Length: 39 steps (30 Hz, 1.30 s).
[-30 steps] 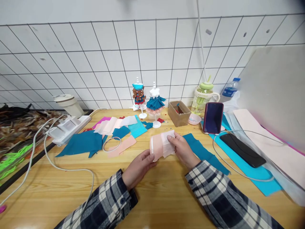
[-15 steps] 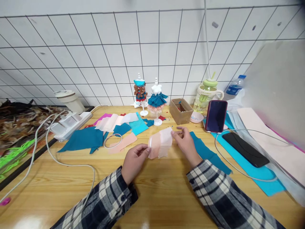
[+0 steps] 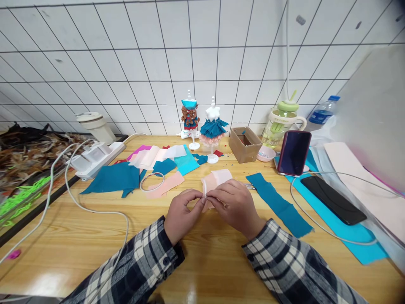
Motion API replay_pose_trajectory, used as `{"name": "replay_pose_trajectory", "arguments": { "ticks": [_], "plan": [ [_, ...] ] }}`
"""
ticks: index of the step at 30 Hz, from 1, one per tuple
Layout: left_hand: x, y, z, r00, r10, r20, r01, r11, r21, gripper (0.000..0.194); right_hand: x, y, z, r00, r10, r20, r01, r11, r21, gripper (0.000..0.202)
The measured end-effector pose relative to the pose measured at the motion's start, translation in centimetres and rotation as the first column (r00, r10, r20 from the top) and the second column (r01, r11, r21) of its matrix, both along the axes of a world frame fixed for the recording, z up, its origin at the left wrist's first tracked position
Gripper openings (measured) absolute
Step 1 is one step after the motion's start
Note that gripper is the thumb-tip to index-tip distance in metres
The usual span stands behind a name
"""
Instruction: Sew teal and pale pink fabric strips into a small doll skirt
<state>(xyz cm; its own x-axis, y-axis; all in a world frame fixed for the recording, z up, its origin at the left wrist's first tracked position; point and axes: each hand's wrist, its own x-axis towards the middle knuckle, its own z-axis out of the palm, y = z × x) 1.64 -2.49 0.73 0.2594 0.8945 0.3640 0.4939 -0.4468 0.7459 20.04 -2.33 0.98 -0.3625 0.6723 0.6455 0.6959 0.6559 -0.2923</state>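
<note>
A small piece of pale pink fabric (image 3: 217, 179) with a white strip along its left edge is held above the wooden table (image 3: 202, 261). My left hand (image 3: 185, 213) pinches that edge between thumb and forefinger. Fingertips of my right hand (image 3: 236, 207) meet the left ones at the same edge, closed on the fabric and covering its lower right part. Beyond the hands, a small white dress form (image 3: 212, 113) wears a teal and pink ruffled skirt. Behind it to the left is another form (image 3: 190, 114) in turquoise, brown and red.
Teal fabric (image 3: 110, 179), pink scraps and a white ring (image 3: 141, 185) lie left. A teal strip (image 3: 280, 204), small scissors (image 3: 249, 186), a cardboard box (image 3: 245, 145), an upright phone (image 3: 294, 153), a black phone (image 3: 333, 200) and a looping cable are right.
My right hand has moved left and down from the fabric's upper right corner to the white-striped edge beside my left fingertips. The view has shifted slightly.
</note>
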Motion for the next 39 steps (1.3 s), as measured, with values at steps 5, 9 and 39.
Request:
{"name": "replay_pose_trajectory", "arguments": {
  "ticks": [5, 9, 39],
  "plan": [
    [-0.1, 0.0, -0.3, 0.999, -0.008, -0.041, 0.011, 0.997, 0.072, 0.012, -0.2, -0.2, 0.2, 1.000, -0.011, 0.004, 0.011, 1.000, -0.007, 0.014],
    [-0.2, 0.0, -0.4, 0.997, -0.011, -0.073, 0.019, 0.993, 0.113, 0.011, -0.5, -0.3, 0.1, 0.999, -0.034, -0.034, 0.031, 0.997, -0.076, 0.012],
    [-0.4, 0.2, 0.0, 0.991, 0.051, -0.122, -0.032, 0.988, 0.148, 0.014, -1.9, -1.7, -0.5, 0.995, -0.072, -0.069, 0.061, 0.986, -0.155, 0.019]
  ]
}}
